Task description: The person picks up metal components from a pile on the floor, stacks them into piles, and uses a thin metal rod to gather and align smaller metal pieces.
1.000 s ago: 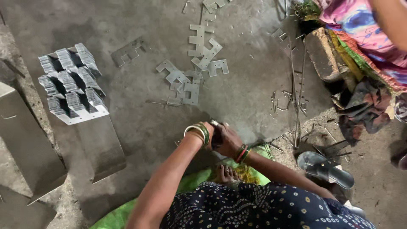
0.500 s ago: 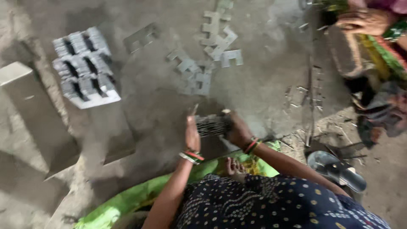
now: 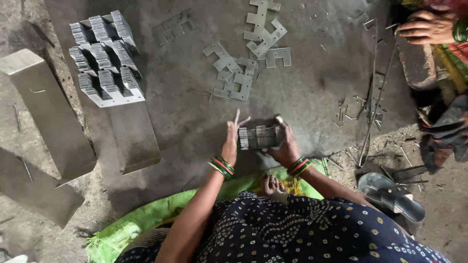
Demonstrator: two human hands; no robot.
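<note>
- Down on the concrete floor point(image 3: 312, 102), between my two hands, I see a stack point(image 3: 260, 137) of thin grey metal plates standing on edge.
- My left hand point(image 3: 231, 141) is flat against the stack's left end, fingers straight and spread upward, pressing rather than curled round it.
- My right hand point(image 3: 287, 143) is wrapped over the right end, fingers closed on the plates, thumb up on top.
- So the stack is squeezed between both hands, resting on the floor just in front of my knees.
- Both wrists carry red and green bangles point(image 3: 223, 166).
- Beyond the stack, loose plates point(image 3: 234, 73) with notched outlines lie scattered flat; more of them point(image 3: 265, 31) sit further off near the top edge.
- Far left, finished bundles point(image 3: 105, 58) are packed side by side on a long metal sheet point(image 3: 134, 136).
- A tall grey block point(image 3: 48, 114) lies beside that sheet, to its left.
- To the right, thin rods and pins point(image 3: 370, 102) are strewn over the floor.
- At the top right, another person's hand point(image 3: 426, 27) rests on a brick point(image 3: 414, 65).
- A grey sandal point(image 3: 390, 195) lies at the right, near my elbow.
- I sit on green cloth point(image 3: 146, 214); my foot point(image 3: 270, 185) shows below the stack.
</note>
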